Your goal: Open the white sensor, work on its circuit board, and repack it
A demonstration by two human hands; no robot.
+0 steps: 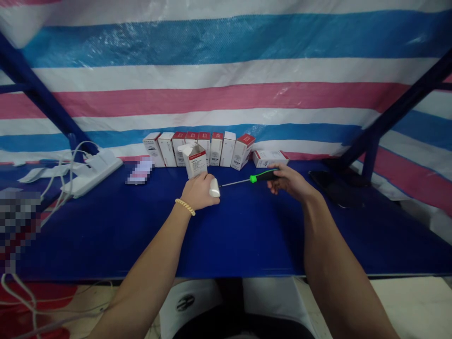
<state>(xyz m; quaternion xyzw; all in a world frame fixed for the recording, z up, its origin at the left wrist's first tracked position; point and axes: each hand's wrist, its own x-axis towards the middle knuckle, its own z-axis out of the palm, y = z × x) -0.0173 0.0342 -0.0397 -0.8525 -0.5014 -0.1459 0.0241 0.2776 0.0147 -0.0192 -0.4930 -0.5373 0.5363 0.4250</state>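
My left hand [199, 190], with a braided yellow band at the wrist, is closed round a small white device [214, 188] above the blue table [243, 235]. In my right hand [289, 182] is the black and green handle of a screwdriver [261, 176]. Its thin shaft points left, and the tip is at the right side of the white device; whether it touches cannot be made out. Just behind my left hand stands an open white and red box [196, 162] with its flaps up.
Several white and red boxes [178, 153] stand in a row at the back, and another box [270, 159] lies on its side. A white power strip [93, 174] with cables is at left, a dark phone [332, 188] at right.
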